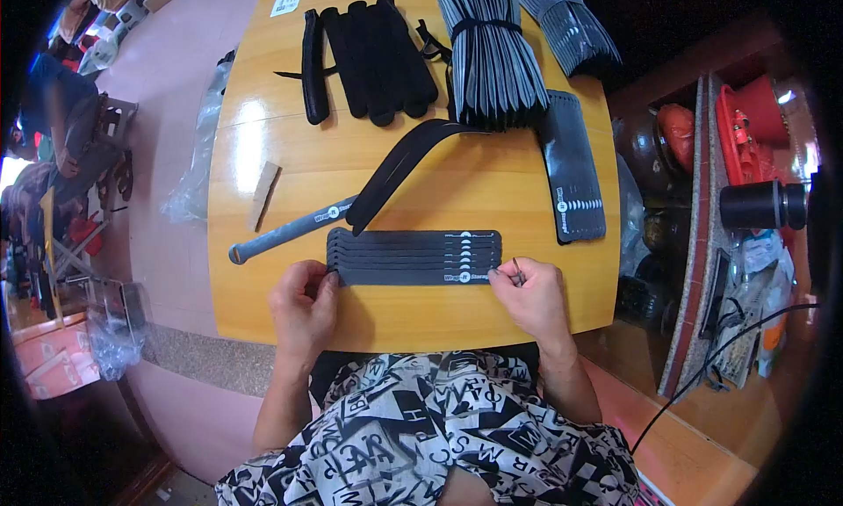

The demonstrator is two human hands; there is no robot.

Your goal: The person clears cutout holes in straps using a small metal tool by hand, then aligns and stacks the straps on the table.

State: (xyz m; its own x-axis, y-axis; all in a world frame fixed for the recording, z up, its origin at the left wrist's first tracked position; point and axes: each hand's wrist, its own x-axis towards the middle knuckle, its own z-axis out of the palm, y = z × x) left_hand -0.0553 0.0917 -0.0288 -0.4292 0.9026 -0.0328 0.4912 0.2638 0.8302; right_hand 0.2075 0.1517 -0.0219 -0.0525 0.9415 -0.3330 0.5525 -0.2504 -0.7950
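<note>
A fanned stack of grey storage straps [395, 258] with white "Wrap-It Storage" print lies flat near the table's front edge. At its left end, my left hand [305, 306] pinches the lower corner between thumb and finger. My right hand [534, 297] is closed at the lower right corner, thumb on the strap end. A small dark object [519, 276] shows among the right fingers, too small to name. Just behind the stack, a single grey strap [285, 234] with a loop end lies slanted, touching a curved black strap [395, 172].
Black straps [378, 62] lie at the back, beside a thick banded bundle [492, 58] and another bundle [571, 27]. A flat strap stack [575, 168] is at the right edge. A wooden strip [263, 197] lies left. Shelves stand right; a seated person [66, 128] is far left.
</note>
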